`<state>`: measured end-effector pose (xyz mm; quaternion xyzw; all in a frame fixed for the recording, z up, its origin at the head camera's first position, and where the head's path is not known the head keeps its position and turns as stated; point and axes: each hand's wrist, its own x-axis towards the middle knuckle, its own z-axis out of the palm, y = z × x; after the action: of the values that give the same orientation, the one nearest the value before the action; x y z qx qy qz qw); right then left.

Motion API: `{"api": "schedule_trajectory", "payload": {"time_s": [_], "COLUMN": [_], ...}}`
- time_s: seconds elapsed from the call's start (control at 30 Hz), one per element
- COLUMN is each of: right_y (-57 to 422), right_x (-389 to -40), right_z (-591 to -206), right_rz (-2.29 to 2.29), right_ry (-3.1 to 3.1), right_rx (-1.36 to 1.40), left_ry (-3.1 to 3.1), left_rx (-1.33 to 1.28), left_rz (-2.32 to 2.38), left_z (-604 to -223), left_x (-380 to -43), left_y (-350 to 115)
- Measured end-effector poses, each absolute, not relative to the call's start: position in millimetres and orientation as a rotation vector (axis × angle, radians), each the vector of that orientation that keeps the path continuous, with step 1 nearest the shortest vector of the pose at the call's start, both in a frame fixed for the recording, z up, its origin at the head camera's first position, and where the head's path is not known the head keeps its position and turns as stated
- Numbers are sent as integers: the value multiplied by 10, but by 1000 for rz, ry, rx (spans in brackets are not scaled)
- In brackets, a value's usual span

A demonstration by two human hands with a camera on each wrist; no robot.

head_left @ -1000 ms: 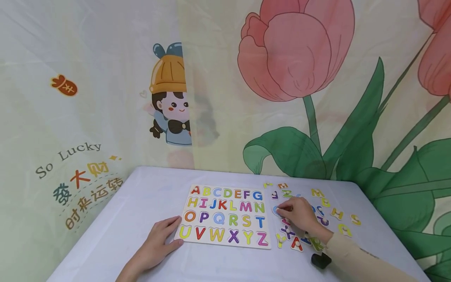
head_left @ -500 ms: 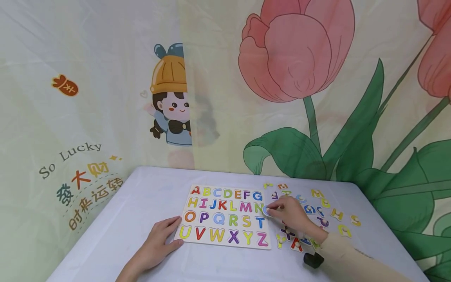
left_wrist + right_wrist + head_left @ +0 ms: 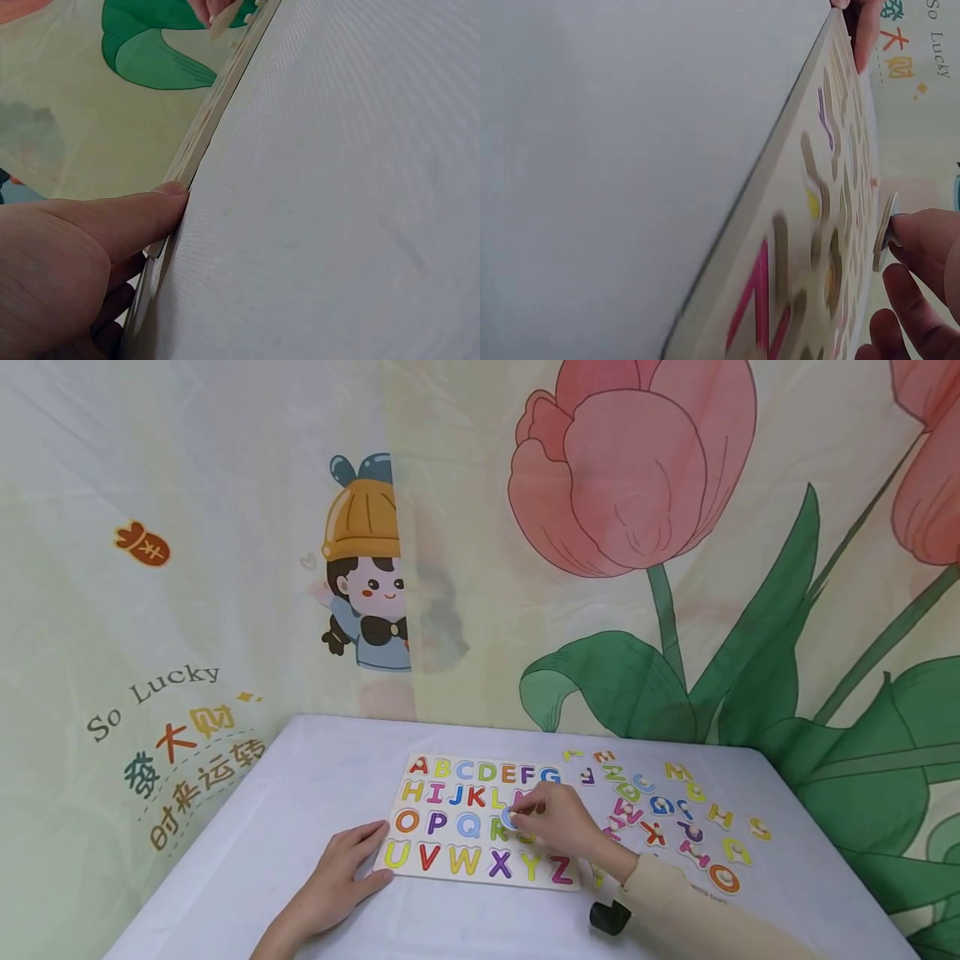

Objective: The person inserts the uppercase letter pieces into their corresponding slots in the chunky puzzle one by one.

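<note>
A white alphabet puzzle board [image 3: 480, 883] with rows of coloured letters lies on the table. Above its middle right, my right hand [image 3: 558, 818] pinches a round light-blue letter piece [image 3: 509, 817], apparently a Q, by its knob. The right wrist view shows this piece [image 3: 886, 232] edge-on between thumb and finger, raised off the board. My left hand [image 3: 341, 872] rests at the board's near left corner, thumb on the front edge and fingers along the left side. In the left wrist view the thumb [image 3: 142, 217] touches the board's edge [image 3: 217, 112].
Several loose knobbed letters lie right of the board, including an orange O [image 3: 723, 878], a blue G [image 3: 662, 806] and a yellow S [image 3: 760, 828]. A small black object [image 3: 609, 917] is at the right sleeve [image 3: 697, 910]. A printed curtain [image 3: 465, 527] hangs behind the white table [image 3: 322, 777].
My right hand has carried the light-blue piece leftward from the loose letters to above the board. Letters formerly behind the arm are now visible. The left hand stays where it was.
</note>
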<state>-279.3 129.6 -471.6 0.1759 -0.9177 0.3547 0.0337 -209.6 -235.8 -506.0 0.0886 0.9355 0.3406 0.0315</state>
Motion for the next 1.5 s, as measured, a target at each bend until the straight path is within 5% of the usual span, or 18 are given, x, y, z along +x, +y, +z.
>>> {"api": "schedule_trajectory", "payload": {"time_s": [0.6, 1.5], "right_y": [738, 552], "right_x": [-2824, -2802], "right_z": [-4899, -4966], "right_rz": [1206, 1084], "right_ry": [-2839, -2843], "right_rx": [537, 413], "left_ry": [2884, 2890], "left_rx": [251, 267], "left_rz": [1033, 1036], "left_z": [-5080, -5105], "left_x": [-2097, -2108], "left_y": [-2353, -2360]}}
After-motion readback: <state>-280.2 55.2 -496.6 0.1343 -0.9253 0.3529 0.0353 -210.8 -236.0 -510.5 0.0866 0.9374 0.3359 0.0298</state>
